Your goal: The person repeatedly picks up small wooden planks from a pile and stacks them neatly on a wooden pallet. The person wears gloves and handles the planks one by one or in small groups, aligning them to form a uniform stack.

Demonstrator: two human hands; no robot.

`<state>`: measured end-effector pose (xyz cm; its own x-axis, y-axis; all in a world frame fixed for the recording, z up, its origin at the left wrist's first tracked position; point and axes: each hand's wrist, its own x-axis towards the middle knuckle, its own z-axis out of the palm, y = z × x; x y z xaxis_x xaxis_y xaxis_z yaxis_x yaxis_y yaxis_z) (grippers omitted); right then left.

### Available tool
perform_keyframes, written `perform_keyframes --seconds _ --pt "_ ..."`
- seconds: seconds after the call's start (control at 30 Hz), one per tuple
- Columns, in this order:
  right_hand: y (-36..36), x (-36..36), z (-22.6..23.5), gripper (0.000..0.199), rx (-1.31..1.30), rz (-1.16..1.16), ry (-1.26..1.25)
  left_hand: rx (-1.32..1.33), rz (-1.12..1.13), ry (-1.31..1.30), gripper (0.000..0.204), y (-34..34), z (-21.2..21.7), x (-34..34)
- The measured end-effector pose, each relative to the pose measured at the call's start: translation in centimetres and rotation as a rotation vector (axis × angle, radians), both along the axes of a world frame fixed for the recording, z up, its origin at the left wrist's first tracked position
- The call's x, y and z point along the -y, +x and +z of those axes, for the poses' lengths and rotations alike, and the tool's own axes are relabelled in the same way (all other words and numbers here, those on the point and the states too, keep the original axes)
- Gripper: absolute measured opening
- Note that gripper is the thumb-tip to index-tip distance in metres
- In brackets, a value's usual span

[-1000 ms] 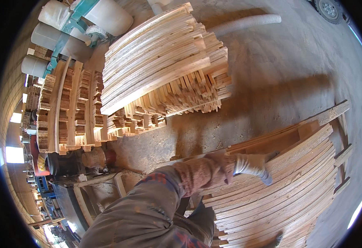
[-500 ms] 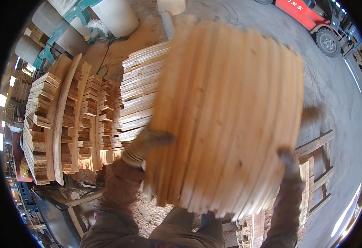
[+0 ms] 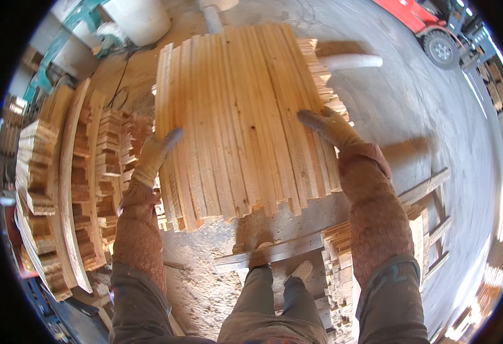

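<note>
As both gloved hands press it | slat bundle [image 3: 243, 114] pale, knotted, ragged-ended

Timber yard, stacked slats [image 3: 85, 189], concrete floor [image 3: 435, 132], forklift [image 3: 429, 26]

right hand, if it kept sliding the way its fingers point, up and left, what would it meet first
Only more of the wooden slat bundle: the right hand already lies flat on it, fingers aimed up-left across the slats. Nothing else seems to block that line.
</note>
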<state>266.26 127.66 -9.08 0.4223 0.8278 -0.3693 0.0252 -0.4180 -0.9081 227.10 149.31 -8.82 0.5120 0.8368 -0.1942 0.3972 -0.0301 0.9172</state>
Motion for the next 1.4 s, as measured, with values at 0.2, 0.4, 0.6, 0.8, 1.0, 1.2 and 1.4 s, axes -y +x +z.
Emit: perform_keyframes --seconds 0.2,0.4,0.6,0.8,1.0,1.2,1.4 --pt "0.6 7.7 1.4 0.083 0.713 -0.207 0.130 -0.475 -0.010 0.672 0.052 2.0 -2.3 -0.7" --pt "-7.1 28.8 -0.1 0.076 0.152 -0.521 0.107 -0.088 -0.283 1.173 0.044 11.6 8.0 20.4" --pt "-16.8 61.5 -9.7 0.049 0.337 -1.087 -0.216 0.118 -0.986 0.085 0.055 23.7 -4.2 48.3" --pt "-7.7 82.1 -6.0 0.096 0.808 -0.828 -0.814 -0.157 -1.771 0.629 0.108 25.2 -6.1 71.7" --pt "6.2 85.2 -9.5 0.123 0.633 -0.609 -0.973 -0.141 -1.968 1.056 0.105 22.3 -13.3 74.2" --pt "5.0 89.2 -5.8 0.078 0.493 -0.588 -0.786 -0.370 -1.864 1.160 0.109 23.7 -10.4 72.9" --pt "-3.0 99.8 -5.8 0.096 -0.043 -1.355 -0.183 -0.349 -1.490 0.094 0.092 31.4 -6.3 77.4"
